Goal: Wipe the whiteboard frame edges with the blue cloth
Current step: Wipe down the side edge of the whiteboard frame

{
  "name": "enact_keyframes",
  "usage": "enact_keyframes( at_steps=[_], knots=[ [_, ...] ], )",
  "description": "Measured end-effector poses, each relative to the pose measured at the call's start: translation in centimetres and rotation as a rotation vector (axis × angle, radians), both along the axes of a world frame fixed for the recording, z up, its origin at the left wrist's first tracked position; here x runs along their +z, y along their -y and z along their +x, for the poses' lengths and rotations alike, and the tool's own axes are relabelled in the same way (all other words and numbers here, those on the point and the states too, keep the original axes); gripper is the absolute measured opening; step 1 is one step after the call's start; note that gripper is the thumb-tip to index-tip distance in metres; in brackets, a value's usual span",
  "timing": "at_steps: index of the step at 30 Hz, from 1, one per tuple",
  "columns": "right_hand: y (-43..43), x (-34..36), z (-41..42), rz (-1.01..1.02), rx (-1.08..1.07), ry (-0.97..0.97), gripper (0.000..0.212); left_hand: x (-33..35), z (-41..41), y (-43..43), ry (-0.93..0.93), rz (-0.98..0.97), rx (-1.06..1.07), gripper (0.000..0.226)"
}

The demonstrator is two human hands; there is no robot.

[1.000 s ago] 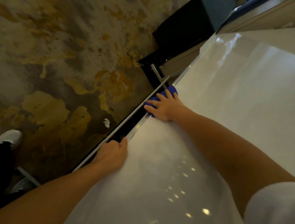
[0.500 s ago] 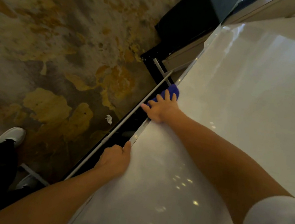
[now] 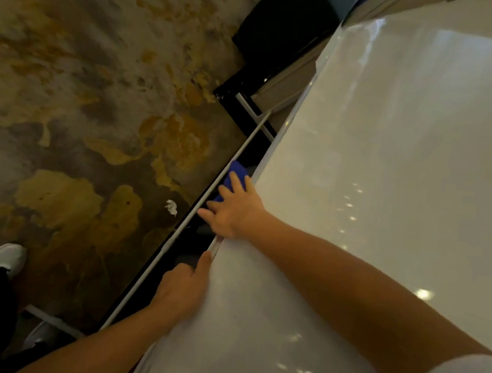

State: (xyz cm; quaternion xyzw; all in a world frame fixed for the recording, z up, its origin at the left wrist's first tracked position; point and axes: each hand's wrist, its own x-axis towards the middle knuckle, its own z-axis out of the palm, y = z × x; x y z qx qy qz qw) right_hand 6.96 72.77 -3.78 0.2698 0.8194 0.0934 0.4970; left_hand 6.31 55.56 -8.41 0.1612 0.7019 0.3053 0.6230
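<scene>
Mid-task: right hand (image 3: 231,212), fingers flat, presses cloth (image 3: 238,172) on the frame (image 3: 215,244); left hand (image 3: 182,291) grips the frame just beside it; other edges likely remain.

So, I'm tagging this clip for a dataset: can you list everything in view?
glossy white whiteboard: one, white, fills the right
silver whiteboard frame edge: one, silver, board's left side
thin silver rail: one, silver, beside the frame
blue cloth: one, blue, under the right hand
patterned carpet: one, grey and gold, left
small white scrap: one, white, on the carpet
black box-shaped unit: one, black, top centre
white shoes: two, white, lower left
left hand: one, grips the frame edge
right hand: one, fingers flat on the cloth
</scene>
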Motion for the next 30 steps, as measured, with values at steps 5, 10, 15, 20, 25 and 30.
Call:
enact_keyframes(
  at_steps=[5, 10, 15, 20, 25, 30],
  knots=[
    [-2.5, 0.3, 0.3, 0.124, -0.072, -0.080, 0.074, 0.4, 0.6, -1.5, 0.195, -0.059, 0.067, 0.078],
    [-5.6, 0.2, -0.4, 0.300, -0.146, -0.176, 0.072, 0.0, -0.4, -3.8, 0.331, -0.134, 0.091, 0.068],
    [-2.8, 0.1, 0.0, 0.357, -0.281, -0.283, 0.076, 0.6, -1.5, -6.8, 0.439, -0.128, 0.033, 0.062],
    [-2.2, 0.7, -0.9, 0.332, -0.353, -0.272, 0.079, 0.2, -2.5, -10.2, 0.431, -0.098, -0.011, 0.040],
    [-5.0, 0.7, -1.2, 0.329, -0.345, -0.232, 0.077, -0.3, -2.7, -13.1, 0.412, -0.137, -0.059, 0.045],
    [-10.8, -0.2, -1.0, 0.374, -0.320, -0.218, 0.076, -0.5, -2.1, -16.5, 0.532, -0.201, 0.023, 0.042]
  ],
)
